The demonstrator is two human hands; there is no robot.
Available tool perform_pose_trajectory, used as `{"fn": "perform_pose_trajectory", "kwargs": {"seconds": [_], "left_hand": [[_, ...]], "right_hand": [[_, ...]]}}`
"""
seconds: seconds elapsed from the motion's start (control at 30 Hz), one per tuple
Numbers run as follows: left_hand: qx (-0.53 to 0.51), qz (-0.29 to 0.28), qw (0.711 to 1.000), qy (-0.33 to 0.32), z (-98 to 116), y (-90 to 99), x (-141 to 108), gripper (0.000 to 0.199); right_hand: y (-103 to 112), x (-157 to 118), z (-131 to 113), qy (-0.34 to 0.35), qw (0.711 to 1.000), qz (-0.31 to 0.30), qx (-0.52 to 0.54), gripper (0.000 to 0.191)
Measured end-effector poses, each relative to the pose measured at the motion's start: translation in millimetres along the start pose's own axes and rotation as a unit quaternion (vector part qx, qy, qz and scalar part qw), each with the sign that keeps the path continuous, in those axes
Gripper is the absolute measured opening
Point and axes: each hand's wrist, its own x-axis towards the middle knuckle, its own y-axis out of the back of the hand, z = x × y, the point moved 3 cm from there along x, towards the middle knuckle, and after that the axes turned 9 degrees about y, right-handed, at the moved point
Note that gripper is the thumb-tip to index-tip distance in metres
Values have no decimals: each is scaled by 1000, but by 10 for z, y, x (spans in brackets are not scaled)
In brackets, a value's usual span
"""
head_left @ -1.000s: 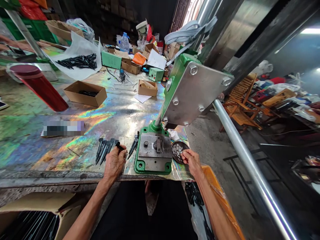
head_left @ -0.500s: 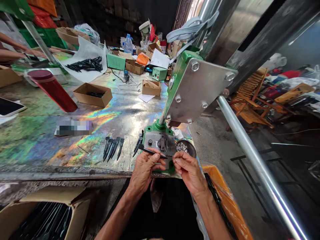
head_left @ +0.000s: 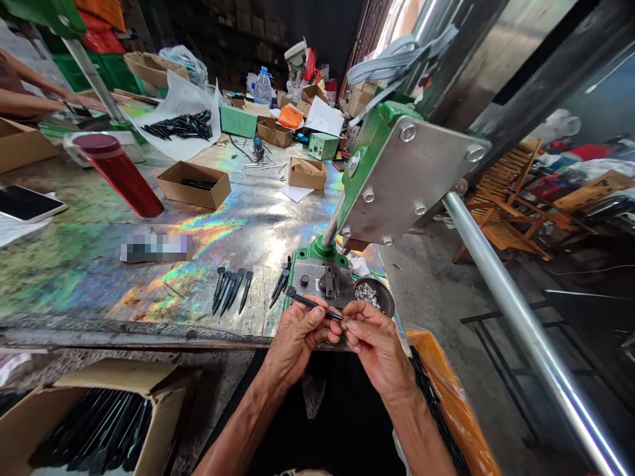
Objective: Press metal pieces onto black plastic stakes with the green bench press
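Daylight glares through the opening at top right, while the back wall sits dim. Rainbow glare streaks the metal table, your left hand and right hand are softly lit, and the steel pipe bows toward the edge.

At the lower middle of the frame, one end of the slim black piece disappears into the right hand's fingertips, and anything pinched there is too small to tell. The left hand covers the front of the green press base. The bits in the dark dish are too small to tell apart. The label at centre left is blurred. The frame's bottom edge cuts off the cardboard box at lower left, and its left edge cuts off a co-worker's arms at upper left.
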Motion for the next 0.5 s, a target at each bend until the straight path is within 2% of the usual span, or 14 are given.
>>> {"fn": "perform_pose_trajectory", "kwargs": {"seconds": [0.2,0.4,0.5], "left_hand": [[34,-6,999,-7,40,22,-5,22],[187,27,980,-60,159,-35,-37,17],[229,48,970,-66,198,-51,-23,16]], "right_hand": [[11,11,5,1,1000,-20,-20,12],[81,45,58,31,991,-9,-132,8],[91,72,122,36,990,12,-137,10]]}}
